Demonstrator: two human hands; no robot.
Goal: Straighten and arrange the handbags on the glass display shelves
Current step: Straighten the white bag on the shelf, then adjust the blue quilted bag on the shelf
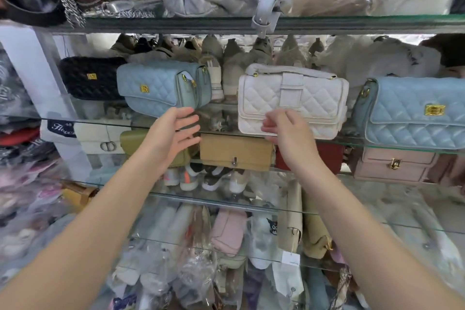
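Tending quilted handbags on a glass shelf (392, 145) in a crowded shop display. Holding the left hand (173, 131) at the lower right end of a pale blue handbag (156, 88), fingers (187, 111) straight and spread wide, touching the bag or stopping just short of it, too close to call. Laying the right hand (286, 131) across the lower front of a white handbag (312, 103), fingers (268, 124) loosely bent and pointing left; gripping the bottom edge or merely resting there, impossible to tell. Standing upright on the same shelf, both bags, long axes running left to right, the blue one skewed with its right end angling toward the camera, the white one facing squarely out. Probably calling next for a push on that near end from the left hand, the closer of the two, squaring the blue bag with its neighbour.
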